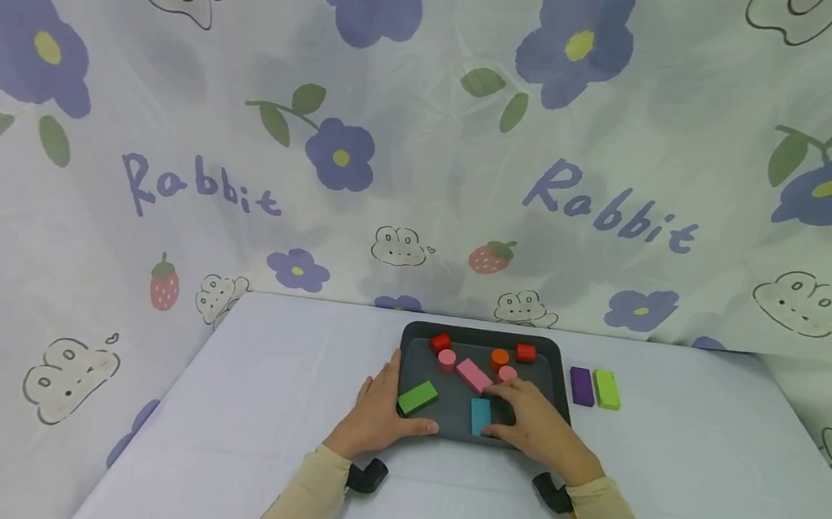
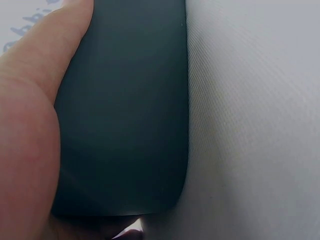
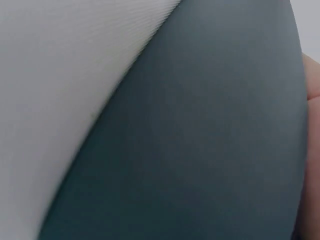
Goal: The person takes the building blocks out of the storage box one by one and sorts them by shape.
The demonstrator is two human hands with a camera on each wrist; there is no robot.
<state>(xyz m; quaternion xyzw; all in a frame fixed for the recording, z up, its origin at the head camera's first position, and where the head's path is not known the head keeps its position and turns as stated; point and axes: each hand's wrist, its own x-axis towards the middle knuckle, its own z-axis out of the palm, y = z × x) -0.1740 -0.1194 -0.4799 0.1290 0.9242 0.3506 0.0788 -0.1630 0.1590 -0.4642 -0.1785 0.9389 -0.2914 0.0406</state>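
Note:
A dark grey tray [image 1: 447, 427] sits on the table with small coloured blocks in it. My left hand [image 1: 378, 415] rests round its front left corner, fingers straight along the left side and thumb over the front rim, near a green block [image 1: 417, 398]. With thumb and index finger at its two ends, my right hand [image 1: 538, 428] pinches a light blue block [image 1: 479, 416] inside the tray. Just beyond the index fingertip lies a pink block [image 1: 474, 376]. Both wrist views mostly show the tray's outer wall [image 2: 125, 110], hiding the blocks.
Red cylinders [image 1: 526, 353], pink cylinders [image 1: 447, 360] and an orange cylinder [image 1: 499, 358] stand or lie in the tray's back half. On the table right of the tray are a purple block [image 1: 582, 387] and a yellow-green block [image 1: 607, 389]. A patterned cloth [image 1: 420, 203] hangs behind.

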